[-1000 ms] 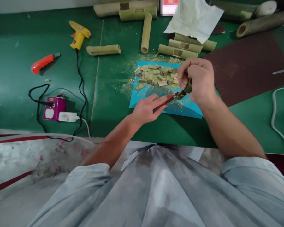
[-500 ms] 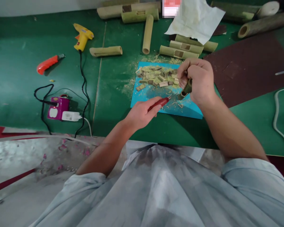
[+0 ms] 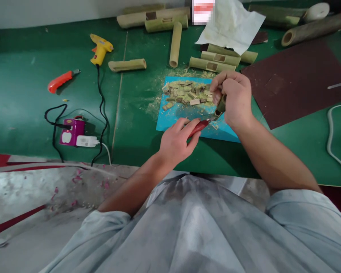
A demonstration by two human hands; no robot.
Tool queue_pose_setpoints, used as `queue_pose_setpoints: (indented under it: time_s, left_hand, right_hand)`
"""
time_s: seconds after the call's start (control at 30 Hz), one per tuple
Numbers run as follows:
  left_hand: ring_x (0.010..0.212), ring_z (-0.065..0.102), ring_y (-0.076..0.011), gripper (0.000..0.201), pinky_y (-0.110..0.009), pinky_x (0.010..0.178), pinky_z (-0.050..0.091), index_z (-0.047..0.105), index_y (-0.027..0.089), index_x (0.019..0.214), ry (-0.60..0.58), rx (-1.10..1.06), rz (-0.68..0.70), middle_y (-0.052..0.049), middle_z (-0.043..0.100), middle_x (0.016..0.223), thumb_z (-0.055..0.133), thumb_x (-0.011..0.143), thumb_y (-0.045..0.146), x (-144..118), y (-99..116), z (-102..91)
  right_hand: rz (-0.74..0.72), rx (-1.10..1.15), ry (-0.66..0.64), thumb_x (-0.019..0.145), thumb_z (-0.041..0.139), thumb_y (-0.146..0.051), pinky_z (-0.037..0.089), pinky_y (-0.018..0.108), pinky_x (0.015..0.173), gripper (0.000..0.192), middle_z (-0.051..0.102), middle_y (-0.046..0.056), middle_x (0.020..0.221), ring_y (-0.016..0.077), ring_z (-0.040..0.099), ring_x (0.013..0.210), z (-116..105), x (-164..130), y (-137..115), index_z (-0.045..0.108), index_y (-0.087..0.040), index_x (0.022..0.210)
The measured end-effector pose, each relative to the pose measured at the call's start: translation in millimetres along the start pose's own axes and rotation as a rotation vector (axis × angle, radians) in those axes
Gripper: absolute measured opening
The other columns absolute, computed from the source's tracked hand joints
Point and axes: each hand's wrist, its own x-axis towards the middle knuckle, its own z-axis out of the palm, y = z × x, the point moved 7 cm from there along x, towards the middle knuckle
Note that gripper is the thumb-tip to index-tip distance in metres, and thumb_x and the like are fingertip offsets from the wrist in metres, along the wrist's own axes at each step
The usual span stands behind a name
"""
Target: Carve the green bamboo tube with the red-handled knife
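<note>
My left hand (image 3: 179, 140) is closed round the red handle of a carving knife (image 3: 198, 128). Its thin metal blade points right and meets the near end of a short bamboo tube (image 3: 221, 107). My right hand (image 3: 235, 94) grips that tube, hiding much of it. Both hands are over a blue mat (image 3: 170, 121), on which bamboo chips (image 3: 187, 93) and pale shavings are heaped. Just behind the mat lie several bamboo pieces, one a notched bamboo tube (image 3: 212, 66).
A yellow glue gun (image 3: 100, 49), an orange utility knife (image 3: 63, 81) and a purple power adapter (image 3: 72, 132) with cables are on the green table (image 3: 139, 140) at left. A brown sheet (image 3: 298, 83) lies at right. White paper (image 3: 230, 26) rests behind.
My left hand has moved right and slightly down, bringing the knife blade up against the tube's end. My right hand still holds the tube. The whole view has shifted slightly.
</note>
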Motion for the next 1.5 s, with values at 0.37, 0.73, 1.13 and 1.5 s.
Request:
queue_pose_setpoints:
  time_s: [0.37,0.73,1.13,1.5]
  left_hand:
    - [0.097,0.079,-0.0190,0.039,-0.030,0.090,0.061,0.077,0.020,0.131,-0.047,-0.261,-0.172,-0.008,0.084,0.121,0.048,0.110,0.036,17,-10,-9.5]
    - [0.101,0.076,-0.0228,0.029,-0.035,0.094,0.059,0.080,0.023,0.119,-0.324,-0.297,-0.042,-0.004,0.082,0.111,0.073,0.092,0.028,57,-8,-18.1]
    - [0.085,0.075,-0.0202,0.032,-0.030,0.079,0.060,0.084,0.026,0.121,-0.477,-0.399,-0.056,-0.002,0.085,0.097,0.067,0.096,0.036,67,-18,-8.5]
    - [0.084,0.075,-0.0189,0.040,-0.029,0.077,0.059,0.080,0.021,0.131,-0.470,-0.523,-0.128,-0.002,0.084,0.100,0.068,0.095,0.034,62,-19,9.4]
  right_hand:
    - [0.013,-0.020,-0.049,0.079,0.057,-0.024,0.024,0.037,0.050,0.019,0.042,-0.002,0.048,0.0157,0.033,0.045,1,1,2,0.062,-0.028,0.061]
    - [0.021,0.001,-0.065,0.075,0.053,-0.014,0.026,0.035,0.049,0.024,0.045,-0.002,0.044,0.0149,0.036,0.043,3,2,-3,0.065,-0.026,0.057]
    - [0.033,0.029,-0.140,0.067,0.056,-0.019,0.022,0.033,0.044,0.016,0.041,-0.002,0.040,0.0150,0.032,0.040,5,5,2,0.064,-0.028,0.056]
    - [0.002,0.070,-0.108,0.066,0.057,-0.023,0.022,0.032,0.041,0.015,0.042,-0.005,0.038,0.0140,0.030,0.036,6,5,-1,0.062,-0.029,0.054]
